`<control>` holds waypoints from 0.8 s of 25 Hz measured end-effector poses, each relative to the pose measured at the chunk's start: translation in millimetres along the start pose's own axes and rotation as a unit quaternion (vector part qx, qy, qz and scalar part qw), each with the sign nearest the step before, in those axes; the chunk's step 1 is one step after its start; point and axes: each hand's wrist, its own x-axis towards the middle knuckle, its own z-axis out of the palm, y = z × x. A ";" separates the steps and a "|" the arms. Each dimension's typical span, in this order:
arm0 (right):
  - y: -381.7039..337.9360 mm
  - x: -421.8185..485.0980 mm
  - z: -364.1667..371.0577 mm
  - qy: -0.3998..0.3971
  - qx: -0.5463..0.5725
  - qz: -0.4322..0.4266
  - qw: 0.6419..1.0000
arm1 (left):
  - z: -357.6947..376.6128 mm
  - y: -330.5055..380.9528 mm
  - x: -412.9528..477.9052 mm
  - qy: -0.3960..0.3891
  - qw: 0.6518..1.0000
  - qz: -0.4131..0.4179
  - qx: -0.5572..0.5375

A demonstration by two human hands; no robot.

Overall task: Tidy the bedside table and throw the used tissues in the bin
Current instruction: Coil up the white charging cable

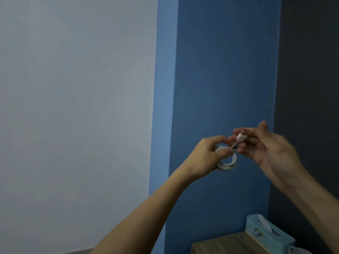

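Both hands are raised in front of the blue wall, well above the table. My left hand (207, 153) grips a coiled white charging cable (228, 162), the loops hanging below its fingers. My right hand (266, 143) pinches the cable's white plug (240, 136), which has an orange tip, just right of the coil. The wooden bedside table (220, 243) shows only as a corner at the bottom edge. No tissues lying loose and no bin are in view.
A light blue tissue box (264, 233) with a white tissue sticking out stands on the table at the bottom right. A white wall fills the left, a dark wall strip the right.
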 end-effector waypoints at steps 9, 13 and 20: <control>4.6 -8.8 -2.3 -0.087 -0.237 -0.149 0.956 | 5.2 1.9 -0.5 0.035 0.998 0.008 -0.044; 7.1 -10.9 1.0 -0.024 -0.313 -0.170 0.934 | 6.2 0.0 0.4 0.062 0.997 0.015 -0.040; 7.6 -10.6 7.6 0.009 -0.380 -0.069 0.922 | 6.7 -1.5 -2.5 0.080 0.996 0.035 0.012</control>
